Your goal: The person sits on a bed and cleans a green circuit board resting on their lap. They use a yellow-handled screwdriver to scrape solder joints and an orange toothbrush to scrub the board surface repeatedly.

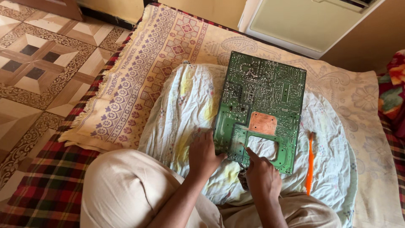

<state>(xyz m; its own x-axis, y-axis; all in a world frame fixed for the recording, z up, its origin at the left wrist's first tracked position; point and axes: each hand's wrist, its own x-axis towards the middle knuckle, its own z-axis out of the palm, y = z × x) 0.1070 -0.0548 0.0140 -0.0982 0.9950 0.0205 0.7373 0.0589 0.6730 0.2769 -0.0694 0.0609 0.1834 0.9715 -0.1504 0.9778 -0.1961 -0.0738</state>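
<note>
A large green circuit board (261, 97), solder side up with a copper patch, lies on a pale crumpled cloth (190, 105). My left hand (203, 154) rests on the cloth and grips the board's near left corner. My right hand (262, 175) holds a thin pointed tool (244, 148) whose tip touches the board's near edge beside the cut-out. A small dark object sits under that hand; I cannot tell what it is.
An orange toothbrush-like stick (310, 162) lies on the cloth to the right of the board. Beneath is a patterned yellow bedsheet (139, 63) over a red plaid blanket (50, 185). Patterned floor tiles (38, 63) lie to the left. My bent knee (122, 190) is in front.
</note>
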